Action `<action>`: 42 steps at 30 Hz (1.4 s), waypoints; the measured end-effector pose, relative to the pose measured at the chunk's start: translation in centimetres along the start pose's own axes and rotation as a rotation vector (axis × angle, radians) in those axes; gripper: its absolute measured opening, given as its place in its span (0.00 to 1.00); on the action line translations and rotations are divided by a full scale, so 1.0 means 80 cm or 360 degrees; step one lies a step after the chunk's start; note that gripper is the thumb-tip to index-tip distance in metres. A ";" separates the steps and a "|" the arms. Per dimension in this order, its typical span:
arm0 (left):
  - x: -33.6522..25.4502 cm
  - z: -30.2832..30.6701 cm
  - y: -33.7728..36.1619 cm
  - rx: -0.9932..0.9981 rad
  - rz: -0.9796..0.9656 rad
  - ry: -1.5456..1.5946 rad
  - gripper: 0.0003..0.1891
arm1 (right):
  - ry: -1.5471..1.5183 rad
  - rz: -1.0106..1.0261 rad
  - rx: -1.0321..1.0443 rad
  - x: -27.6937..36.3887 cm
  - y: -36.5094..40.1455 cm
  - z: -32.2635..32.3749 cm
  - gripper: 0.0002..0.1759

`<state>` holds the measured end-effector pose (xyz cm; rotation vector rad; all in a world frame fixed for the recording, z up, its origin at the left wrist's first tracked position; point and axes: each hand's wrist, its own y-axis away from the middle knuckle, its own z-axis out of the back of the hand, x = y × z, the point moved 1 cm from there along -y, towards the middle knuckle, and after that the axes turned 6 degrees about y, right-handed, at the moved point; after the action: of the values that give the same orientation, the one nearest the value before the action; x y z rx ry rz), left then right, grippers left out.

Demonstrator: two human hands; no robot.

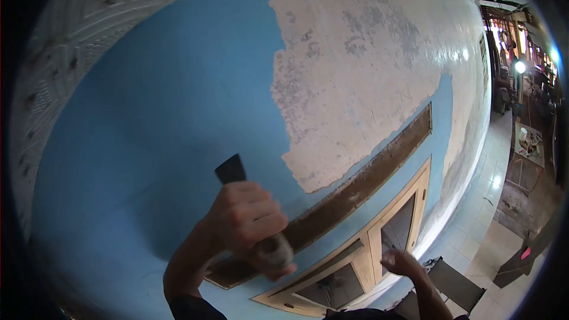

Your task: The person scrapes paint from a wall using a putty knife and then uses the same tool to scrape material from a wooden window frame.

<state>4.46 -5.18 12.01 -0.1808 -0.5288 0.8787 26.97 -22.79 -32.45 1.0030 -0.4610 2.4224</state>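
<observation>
My left hand [246, 216] is wrapped round the handle of a scraper [231, 169], whose dark, wide blade points up in front of the blue painted wall [195, 83]. Whether the blade touches the wall cannot be told. To the right of the blade, a large bare patch [355, 71] shows pale, grey-mottled plaster with a ragged blue edge. Lower right, my right hand [400, 262] is in front of the wooden window frame; its fingers look curled but are blurred, and whether it holds anything is unclear.
A long brown recessed strip [355, 192] runs diagonally above the wooden window frame [374, 249]. A dark bench or platform [456, 284] stands on the tiled floor [468, 231] at lower right. Farther right is a small table [529, 142] with items. A textured ceiling borders the wall.
</observation>
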 end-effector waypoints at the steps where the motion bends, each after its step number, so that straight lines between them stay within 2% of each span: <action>1: 0.006 0.000 -0.013 0.0034 -0.0033 -0.0065 0.32 | -0.0067 0.0214 -0.0302 0.055 -0.019 0.042 0.18; 3: 0.023 -0.003 -0.036 0.0058 -0.0098 -0.0121 0.31 | -0.0114 0.0685 -0.0807 0.188 -0.040 0.137 0.12; 5: 0.044 -0.006 -0.059 0.0088 -0.0150 -0.0192 0.29 | -0.0276 0.1097 -0.1064 0.287 -0.040 0.206 0.09; 7: 0.069 -0.009 -0.078 0.0115 -0.0184 -0.0275 0.28 | -0.0382 0.1473 -0.1218 0.339 -0.044 0.239 0.10; 10: 0.113 -0.020 -0.097 0.0226 -0.0171 -0.0417 0.22 | -0.0070 0.1817 -0.1416 0.403 -0.053 0.271 0.19; 12: 0.141 -0.025 -0.106 0.0055 -0.0118 0.0281 0.16 | 0.0065 0.1917 -0.1496 0.435 -0.072 0.280 0.24; 13: 0.147 -0.026 -0.112 -0.0028 -0.0083 0.0643 0.14 | 0.0190 0.1955 -0.1542 0.447 -0.086 0.284 0.26; 16: 0.145 -0.032 -0.120 0.0136 0.0042 -0.0372 0.15 | 0.0457 0.1876 -0.1544 0.455 -0.119 0.291 0.30; 17: 0.150 -0.035 -0.128 0.0444 0.0299 -0.0443 0.15 | 0.0534 0.1827 -0.1528 0.453 -0.128 0.292 0.31; 20: 0.157 -0.047 -0.130 0.0362 0.0285 -0.0577 0.14 | 0.0360 0.1861 -0.1401 0.442 -0.153 0.293 0.32; 23: 0.161 -0.047 -0.133 0.0270 0.0346 -0.0326 0.13 | 0.0329 0.2020 -0.1326 0.434 -0.158 0.302 0.31; 26: 0.177 -0.057 -0.129 -0.0159 -0.0057 -0.0329 0.12 | 0.0378 0.2096 -0.1289 0.433 -0.167 0.312 0.29; 29: 0.179 -0.055 -0.128 -0.0041 -0.0022 -0.0133 0.12 | 0.0294 0.2085 -0.1375 0.432 -0.173 0.311 0.22; 32: 0.177 -0.072 -0.117 -0.0166 -0.0025 0.0527 0.14 | 0.0187 0.2028 -0.1422 0.427 -0.164 0.293 0.18; 35: 0.187 -0.067 -0.132 -0.0459 -0.0401 -0.0188 0.11 | 0.0155 0.2115 -0.1626 0.432 -0.191 0.301 0.17; 38: 0.187 -0.059 -0.138 -0.0189 -0.0148 -0.0421 0.10 | -0.0012 0.2033 -0.1574 0.440 -0.187 0.307 0.14; 39: 0.184 -0.062 -0.139 -0.0053 0.0264 0.0007 0.10 | -0.0119 0.2024 -0.1542 0.438 -0.182 0.302 0.12; 42: 0.182 -0.073 -0.132 0.0036 -0.0043 -0.0746 0.10 | -0.0206 0.2019 -0.1607 0.436 -0.186 0.292 0.10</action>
<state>22.24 -0.29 16.17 0.0570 -0.9542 0.9026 26.68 -11.11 10.49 0.3569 -2.6242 2.3013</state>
